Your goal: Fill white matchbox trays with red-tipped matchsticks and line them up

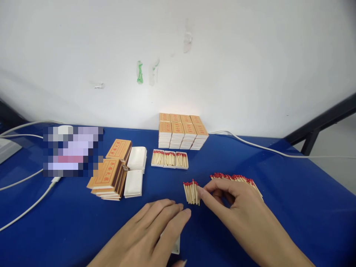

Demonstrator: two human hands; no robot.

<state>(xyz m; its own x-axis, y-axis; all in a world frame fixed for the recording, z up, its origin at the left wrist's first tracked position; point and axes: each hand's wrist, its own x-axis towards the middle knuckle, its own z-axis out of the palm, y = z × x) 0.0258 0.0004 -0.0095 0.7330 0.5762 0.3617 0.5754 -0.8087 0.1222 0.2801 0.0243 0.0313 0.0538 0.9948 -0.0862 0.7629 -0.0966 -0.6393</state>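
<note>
Touching the match bunch (191,193) at its right edge, the right hand (239,211) hides its grip. The left hand (150,233) lies open below it, with the blue table (69,218) wide to the left.

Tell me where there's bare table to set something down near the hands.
Bare: the blue table right of the match pile, and the front left between the white cable and the left hand. Crowded: around the match bundle by the right hand, and the sleeve stacks.
</note>
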